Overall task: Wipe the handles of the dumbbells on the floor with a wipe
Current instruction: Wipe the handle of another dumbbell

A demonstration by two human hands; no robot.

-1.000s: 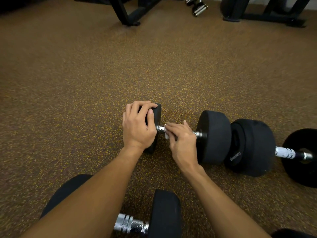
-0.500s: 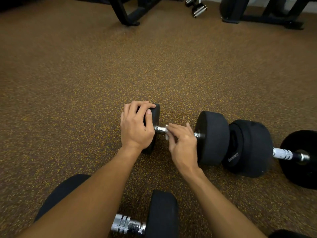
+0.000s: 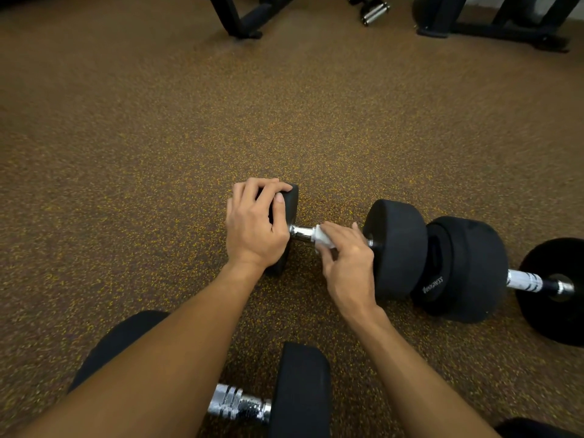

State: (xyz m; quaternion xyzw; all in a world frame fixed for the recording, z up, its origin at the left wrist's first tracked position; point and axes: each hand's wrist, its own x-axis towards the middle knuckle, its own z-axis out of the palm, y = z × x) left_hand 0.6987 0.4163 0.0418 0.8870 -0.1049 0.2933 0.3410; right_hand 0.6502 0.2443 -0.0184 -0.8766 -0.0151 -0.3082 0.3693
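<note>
Since the earlier frame, the right hand [image 3: 347, 263] has shifted along the handle [image 3: 301, 233] toward the right-hand weight head [image 3: 396, 248], exposing more chrome beside the left-hand weight head [image 3: 289, 207]. The left hand [image 3: 252, 226] has stayed in place.

Left grip: closed over the top of the left-hand weight head, fingers curled across its upper edge, thumb lying along its inner face.

Right grip: closed on the white wipe [image 3: 324, 238], which is pressed around the handle. Only a folded edge of the wipe shows at the fingertips.

This dumbbell lies on the speckled brown floor [image 3: 158, 153], centre of view. A second dumbbell [image 3: 467, 267] lies just to its right, head touching head, with a white-banded handle. A third dumbbell [image 3: 300, 393] lies nearer the camera, between the forearms, partly hidden by the left arm.

Black equipment frames [image 3: 240, 17] stand at the far edge of the floor.
</note>
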